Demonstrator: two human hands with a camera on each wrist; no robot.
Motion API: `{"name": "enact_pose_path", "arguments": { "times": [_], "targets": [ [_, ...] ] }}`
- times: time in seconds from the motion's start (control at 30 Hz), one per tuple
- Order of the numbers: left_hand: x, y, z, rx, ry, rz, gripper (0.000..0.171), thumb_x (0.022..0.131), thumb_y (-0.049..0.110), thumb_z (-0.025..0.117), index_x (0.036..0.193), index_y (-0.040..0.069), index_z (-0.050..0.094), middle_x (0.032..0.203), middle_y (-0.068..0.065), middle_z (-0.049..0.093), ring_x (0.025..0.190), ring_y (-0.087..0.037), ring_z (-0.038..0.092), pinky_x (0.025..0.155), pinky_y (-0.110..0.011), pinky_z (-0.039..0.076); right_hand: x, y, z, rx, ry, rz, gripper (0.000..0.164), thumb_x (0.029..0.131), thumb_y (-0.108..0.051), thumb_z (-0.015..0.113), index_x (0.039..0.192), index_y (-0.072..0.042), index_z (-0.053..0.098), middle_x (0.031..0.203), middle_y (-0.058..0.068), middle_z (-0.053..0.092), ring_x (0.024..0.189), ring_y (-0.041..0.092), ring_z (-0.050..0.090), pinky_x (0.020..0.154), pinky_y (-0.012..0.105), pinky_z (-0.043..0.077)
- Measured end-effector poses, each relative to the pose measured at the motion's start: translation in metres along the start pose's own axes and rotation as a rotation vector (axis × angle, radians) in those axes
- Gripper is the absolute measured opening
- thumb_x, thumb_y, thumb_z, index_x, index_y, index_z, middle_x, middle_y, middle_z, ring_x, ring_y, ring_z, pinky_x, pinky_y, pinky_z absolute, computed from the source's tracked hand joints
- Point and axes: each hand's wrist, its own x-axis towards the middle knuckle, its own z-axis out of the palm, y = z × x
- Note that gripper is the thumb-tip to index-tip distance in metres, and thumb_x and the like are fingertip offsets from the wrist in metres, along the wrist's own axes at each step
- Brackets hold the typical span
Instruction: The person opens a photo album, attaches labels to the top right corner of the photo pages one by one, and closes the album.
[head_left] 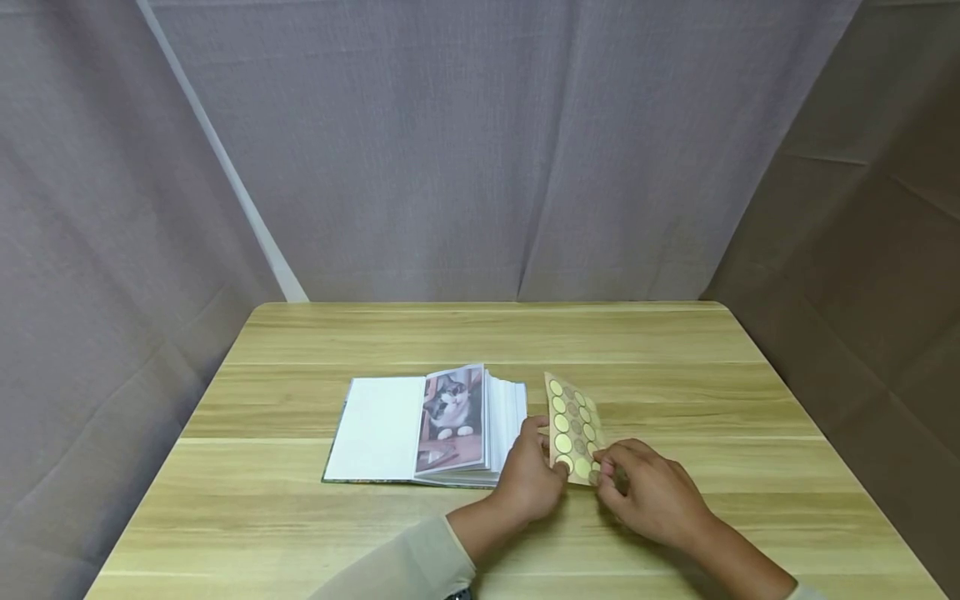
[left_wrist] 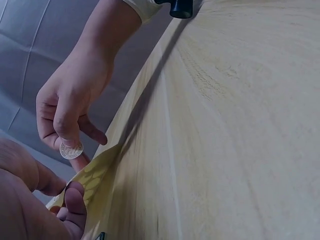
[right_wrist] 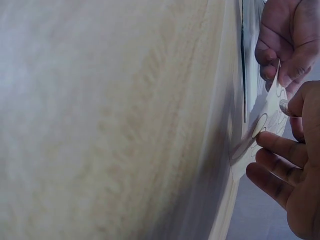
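Observation:
My left hand (head_left: 531,479) holds a brown sheet of round gold stickers (head_left: 568,422) by its near left edge, thumb in front. The sheet is tilted up off the table. At its lower right corner, my right hand (head_left: 654,493) pinches a single round sticker (left_wrist: 71,150) with printing on it. In the right wrist view that sticker sits at the thumb tip, while other fingers (right_wrist: 282,147) of this hand touch or come close to the sheet. Left of the sheet lies an open photo album (head_left: 382,425), showing a cat photo (head_left: 452,417) on a raised page.
Everything is on a light wood table (head_left: 300,533). Grey cloth (head_left: 420,150) hangs behind it and along the sides. The album's thick stack of pages (head_left: 510,417) stands close to the left hand. A dark watch or strap piece (head_left: 459,594) shows at the left cuff.

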Motion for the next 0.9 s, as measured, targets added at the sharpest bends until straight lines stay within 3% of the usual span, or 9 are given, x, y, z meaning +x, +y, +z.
{"name": "enact_pose_path", "arguments": {
  "times": [0.1, 0.23, 0.4, 0.57, 0.9],
  "targets": [
    [-0.001, -0.001, -0.001, 0.026, 0.019, 0.009, 0.066, 0.081, -0.011, 0.071, 0.139, -0.002, 0.041, 0.096, -0.003, 0.060, 0.070, -0.004, 0.054, 0.064, -0.024, 0.049, 0.000, 0.000, 0.000, -0.005, -0.021, 0.011, 0.020, 0.084, -0.014, 0.073, 0.083, -0.028, 0.058, 0.104, -0.002, 0.072, 0.078, 0.007, 0.062, 0.056, 0.026, 0.048],
    [-0.003, -0.002, -0.002, 0.022, 0.033, 0.027, 0.051, 0.081, -0.011, 0.069, 0.126, -0.003, 0.047, 0.100, -0.006, 0.055, 0.074, -0.007, 0.056, 0.068, -0.024, 0.050, 0.000, 0.001, 0.001, -0.024, -0.043, 0.031, 0.020, 0.085, -0.015, 0.072, 0.083, -0.028, 0.058, 0.104, -0.002, 0.071, 0.084, 0.008, 0.064, 0.057, 0.029, 0.049],
    [-0.006, -0.001, -0.005, 0.059, 0.022, 0.053, 0.039, 0.080, -0.007, 0.069, 0.115, -0.001, 0.054, 0.104, -0.010, 0.056, 0.075, -0.008, 0.054, 0.068, -0.024, 0.049, 0.000, 0.004, 0.004, -0.037, -0.069, 0.058, 0.022, 0.085, -0.016, 0.072, 0.083, -0.029, 0.055, 0.099, -0.005, 0.068, 0.077, 0.006, 0.057, 0.055, 0.028, 0.045],
    [-0.011, 0.002, -0.010, 0.104, -0.017, 0.033, 0.037, 0.081, -0.004, 0.071, 0.115, -0.002, 0.057, 0.106, -0.011, 0.058, 0.073, -0.007, 0.056, 0.068, -0.024, 0.050, 0.000, 0.005, 0.005, -0.034, -0.072, 0.062, 0.022, 0.084, -0.016, 0.073, 0.083, -0.029, 0.055, 0.093, -0.008, 0.064, 0.073, 0.005, 0.053, 0.054, 0.028, 0.044],
    [-0.015, 0.009, -0.017, 0.278, -0.116, -0.007, 0.040, 0.085, 0.009, 0.073, 0.121, -0.001, 0.060, 0.087, -0.004, 0.059, 0.071, -0.011, 0.052, 0.075, -0.031, 0.050, 0.002, 0.006, 0.006, -0.030, -0.099, 0.082, 0.021, 0.085, -0.017, 0.072, 0.082, -0.029, 0.055, 0.086, -0.013, 0.058, 0.068, 0.003, 0.047, 0.053, 0.026, 0.041]
  ]
}}
